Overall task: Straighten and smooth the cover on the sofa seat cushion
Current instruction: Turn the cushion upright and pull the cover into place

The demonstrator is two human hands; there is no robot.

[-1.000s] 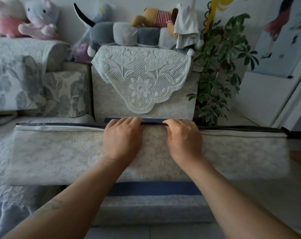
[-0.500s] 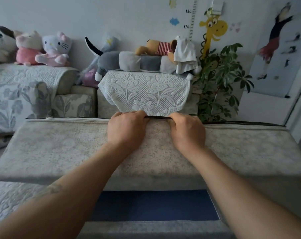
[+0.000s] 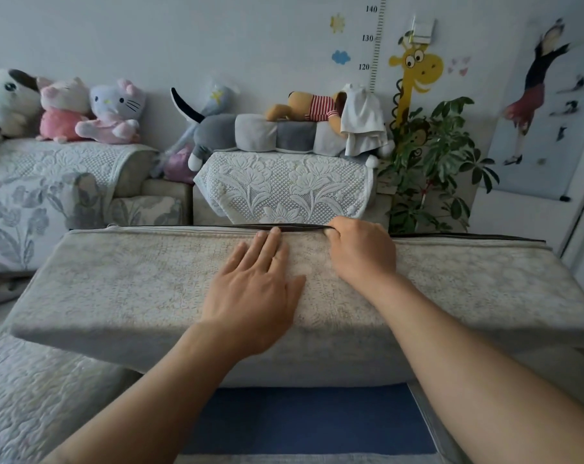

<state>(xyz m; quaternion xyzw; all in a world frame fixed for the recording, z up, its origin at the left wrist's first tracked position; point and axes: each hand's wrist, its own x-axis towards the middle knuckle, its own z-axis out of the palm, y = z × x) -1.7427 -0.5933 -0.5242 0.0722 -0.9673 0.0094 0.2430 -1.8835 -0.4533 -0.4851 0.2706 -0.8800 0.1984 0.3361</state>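
Grey-white quilted fabric covers the sofa backrest [image 3: 49, 162] at far left, with a floral-print pillow [image 3: 26, 222] leaning below it. On top of that backrest sit a black-and-white plush panda [image 3: 6, 102], a pink plush cat [image 3: 61, 110] and a white plush cat in a pink outfit [image 3: 115, 112].

Centre frame: the long pale grey seat cushion with a textured, mottled cover [image 3: 133, 286] lies across the view, raised above the sofa base, where a dark blue panel [image 3: 304, 416] shows beneath it. A dark strip runs along the cushion's far edge, beside pale piping.

The left hand [image 3: 255, 296] lies flat on the cushion top, fingers straight and close together, fingertips reaching the far edge; it holds nothing. The right hand [image 3: 359, 251], just beside it, has fingers curled over the far edge, gripping the cover at the dark strip.

Behind the cushion, a white lace doily with flower motifs [image 3: 284, 185] drapes over a second backrest. On it lies a grey-and-white segmented plush cat [image 3: 267, 132], with a brown plush bear in a red-striped shirt [image 3: 312, 108] and a white cloth [image 3: 362, 123] on top.

Further right: a green leafy potted plant [image 3: 434, 169], a yellow giraffe height-chart sticker [image 3: 414, 72] on the wall, and a poster of a dancer [image 3: 531, 95].
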